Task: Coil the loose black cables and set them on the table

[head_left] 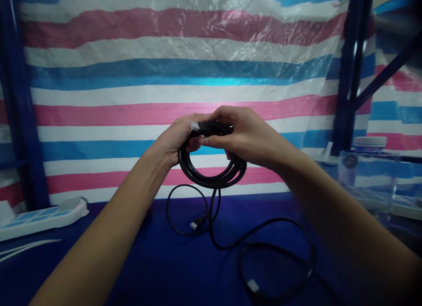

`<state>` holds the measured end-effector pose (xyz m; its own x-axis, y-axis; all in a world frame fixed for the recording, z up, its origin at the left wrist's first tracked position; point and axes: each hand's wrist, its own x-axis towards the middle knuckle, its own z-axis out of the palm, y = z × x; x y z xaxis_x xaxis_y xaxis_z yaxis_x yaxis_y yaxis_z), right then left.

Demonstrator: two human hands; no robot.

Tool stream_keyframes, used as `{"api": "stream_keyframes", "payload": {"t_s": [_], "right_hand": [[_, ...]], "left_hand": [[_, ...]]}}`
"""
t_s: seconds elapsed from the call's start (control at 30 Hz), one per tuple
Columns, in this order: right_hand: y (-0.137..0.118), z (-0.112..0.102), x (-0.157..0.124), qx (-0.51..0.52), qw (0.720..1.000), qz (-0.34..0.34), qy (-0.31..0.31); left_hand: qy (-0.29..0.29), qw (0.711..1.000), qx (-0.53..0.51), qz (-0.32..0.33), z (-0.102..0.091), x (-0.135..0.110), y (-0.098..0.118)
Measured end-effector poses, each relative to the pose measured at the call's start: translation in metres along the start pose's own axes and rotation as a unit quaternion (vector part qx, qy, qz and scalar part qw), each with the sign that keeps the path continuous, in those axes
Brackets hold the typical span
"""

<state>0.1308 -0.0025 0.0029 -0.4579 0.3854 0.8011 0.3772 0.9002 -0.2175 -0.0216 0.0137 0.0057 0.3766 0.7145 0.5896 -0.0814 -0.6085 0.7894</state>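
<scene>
A coiled black cable (214,181) hangs in the air between my two hands, above the blue tabletop. My left hand (180,136) is closed round the left side of the coil, next to a pale connector end (194,126). From the right, my right hand (242,136) grips the top of the coil, its thumb stretched across towards the left hand. Some of the fingers are hidden behind the loops. Below the coil, black cord runs down onto the table in loose loops, with one pale-tipped plug (194,225) at the middle and another pale-tipped plug (253,285) nearer the front.
A white power strip (49,218) lies at the left, with white cable ends (29,245) before it. At the right stands a clear plastic container (367,178). Striped sheeting (165,95) hangs behind the blue table (171,266), between dark blue posts (354,73).
</scene>
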Motion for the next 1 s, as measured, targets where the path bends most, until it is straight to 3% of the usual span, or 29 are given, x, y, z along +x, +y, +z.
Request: {"api": "stream_keyframes", "payload": {"t_s": [0.07,0.17,0.23,0.4,0.5,0.67,0.8,1.0], "right_hand": [[-0.001,0.004,0.001,-0.016,1.000,-0.002,0.018],[-0.003,0.004,0.001,0.016,0.999,-0.005,0.040],[-0.007,0.000,0.000,0.049,0.998,0.009,0.027],[-0.014,-0.015,-0.004,0.086,0.990,0.071,-0.092],[-0.013,-0.019,-0.005,0.100,0.987,0.071,-0.107],[-0.002,-0.017,-0.004,0.057,0.996,0.049,-0.051],[0.005,-0.012,-0.004,0.099,0.993,0.042,-0.039],[0.002,-0.011,-0.004,0.129,0.986,0.106,-0.028]], "left_hand": [[0.012,1.000,0.017,0.017,-0.001,-0.001,0.000],[0.074,0.990,0.094,0.074,0.003,-0.004,0.000],[0.104,0.982,0.121,0.097,0.007,-0.005,0.000],[0.016,0.998,0.064,-0.006,0.014,-0.005,-0.003],[0.035,0.995,0.086,-0.026,0.014,-0.007,0.002],[0.010,0.986,0.163,0.028,0.009,-0.012,0.012],[-0.017,0.972,0.223,0.074,0.005,-0.013,0.010],[0.025,0.943,0.305,0.134,0.007,-0.012,0.006]]}}
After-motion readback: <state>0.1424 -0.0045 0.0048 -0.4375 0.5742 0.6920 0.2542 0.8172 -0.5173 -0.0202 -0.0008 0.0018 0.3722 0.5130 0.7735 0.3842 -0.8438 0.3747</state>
